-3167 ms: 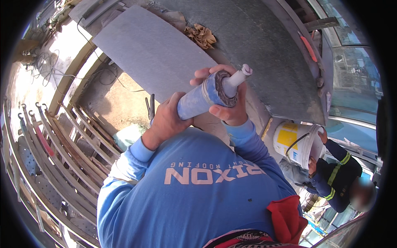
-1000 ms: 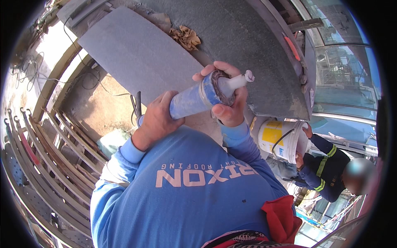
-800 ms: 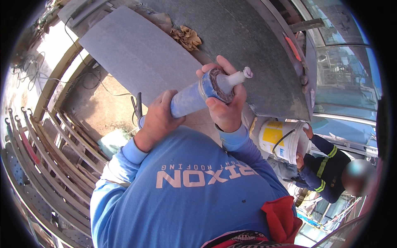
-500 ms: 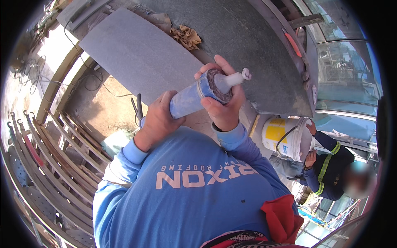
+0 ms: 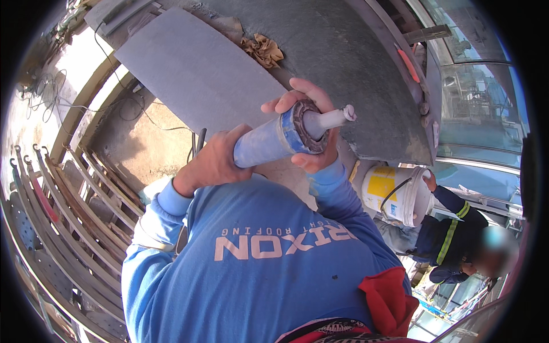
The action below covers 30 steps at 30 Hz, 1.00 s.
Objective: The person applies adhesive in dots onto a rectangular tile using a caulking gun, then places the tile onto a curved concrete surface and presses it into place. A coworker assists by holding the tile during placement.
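In front of my chest I hold a caulking gun [image 5: 260, 144] with a worn blue barrel, its front end tilted up to the right. My left hand [image 5: 214, 157] is closed round the rear of the barrel. At the front end, my right hand [image 5: 325, 159] curves round the dark, dirty collar [image 5: 309, 128], thumb on the near side and fingers on the far side. A whitish nozzle [image 5: 330, 119] with a blob of residue at its tip sticks out past the collar. Part of a dark handle [image 5: 200, 141] shows behind my left hand.
A long grey slab [image 5: 200, 68] lies ahead, near crumpled brown paper [image 5: 265, 50]. On the right, a co-worker [image 5: 452, 231] has a hand on a white bucket [image 5: 394, 191]. Metal scaffold pieces [image 5: 86, 217] lie stacked at left; a loose cable [image 5: 123, 108] crosses the ground.
The gun's front end has shifted slightly right. My right-hand fingers have spread and changed position on the collar. One of the co-worker's hands has come off the bucket.
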Available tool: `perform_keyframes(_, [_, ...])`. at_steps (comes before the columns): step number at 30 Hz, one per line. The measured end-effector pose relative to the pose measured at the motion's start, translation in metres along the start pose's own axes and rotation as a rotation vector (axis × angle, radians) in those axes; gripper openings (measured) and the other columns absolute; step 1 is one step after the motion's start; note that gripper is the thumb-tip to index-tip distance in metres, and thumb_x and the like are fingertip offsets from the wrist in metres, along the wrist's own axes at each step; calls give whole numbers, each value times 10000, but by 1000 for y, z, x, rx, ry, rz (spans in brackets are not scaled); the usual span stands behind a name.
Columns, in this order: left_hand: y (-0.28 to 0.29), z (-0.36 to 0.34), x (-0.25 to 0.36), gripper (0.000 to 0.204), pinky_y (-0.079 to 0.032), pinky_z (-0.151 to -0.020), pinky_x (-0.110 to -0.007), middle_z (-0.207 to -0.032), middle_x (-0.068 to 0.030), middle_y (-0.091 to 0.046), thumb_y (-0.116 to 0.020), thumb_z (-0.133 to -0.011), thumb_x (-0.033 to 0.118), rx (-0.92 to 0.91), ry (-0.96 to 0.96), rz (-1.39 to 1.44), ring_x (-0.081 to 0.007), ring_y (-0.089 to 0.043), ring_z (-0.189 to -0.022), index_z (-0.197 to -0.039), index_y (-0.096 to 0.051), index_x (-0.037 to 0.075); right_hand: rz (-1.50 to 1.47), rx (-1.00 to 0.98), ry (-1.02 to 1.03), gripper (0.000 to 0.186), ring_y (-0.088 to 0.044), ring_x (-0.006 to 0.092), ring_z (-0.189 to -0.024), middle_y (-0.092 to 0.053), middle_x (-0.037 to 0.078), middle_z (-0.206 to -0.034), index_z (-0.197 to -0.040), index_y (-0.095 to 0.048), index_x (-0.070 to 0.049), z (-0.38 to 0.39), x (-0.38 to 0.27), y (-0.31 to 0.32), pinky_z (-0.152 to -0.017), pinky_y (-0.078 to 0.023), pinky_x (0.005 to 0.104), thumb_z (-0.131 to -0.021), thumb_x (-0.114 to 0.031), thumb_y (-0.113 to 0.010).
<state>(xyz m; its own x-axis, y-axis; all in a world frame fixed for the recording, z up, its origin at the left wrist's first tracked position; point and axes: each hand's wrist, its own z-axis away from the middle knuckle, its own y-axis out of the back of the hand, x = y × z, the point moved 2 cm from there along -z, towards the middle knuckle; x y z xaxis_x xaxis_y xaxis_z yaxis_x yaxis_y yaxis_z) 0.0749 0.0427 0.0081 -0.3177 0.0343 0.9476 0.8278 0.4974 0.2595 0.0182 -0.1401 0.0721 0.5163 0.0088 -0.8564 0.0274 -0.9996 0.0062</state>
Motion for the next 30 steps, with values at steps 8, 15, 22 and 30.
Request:
perform_keyframes(8, [-14,2,-1,499,-553,-782,-414,-935,-192,-690,-782,-664,105,252,87,-159,-376,-698,-882,-1106,-567,23,205,142,7,889,-649,323,-1115,-595,152,-1168,-1420,-348,24,2,-1,-5,-942,-538,440,-661,-93,-796])
perform_keyframes(15, [-29,4,-8,534,-546,-743,-432,-935,-168,-655,-823,-656,131,469,117,-390,-370,-676,-865,-1108,-559,29,207,357,-142,792,-631,301,-1142,-583,157,-1179,-1396,-384,48,3,1,-11,-979,-500,404,-680,-48,-708])
perform_keyframes(22, [-38,4,-6,551,-550,-737,-416,-922,-156,-649,-841,-652,154,571,93,-482,-358,-671,-829,-1108,-560,25,33,492,-288,778,-643,287,-1118,-581,161,-1182,-1377,-393,52,5,-7,-21,-934,-533,384,-685,-2,-744])
perform_keyframes(30, [4,-6,-2,569,-549,-841,-401,-975,-159,-712,-831,-677,195,-140,4,92,-317,-714,-892,-1158,-592,6,-63,43,36,833,-681,259,-967,-619,160,-1089,-1383,-407,28,13,9,-5,-850,-578,409,-651,-90,-785])
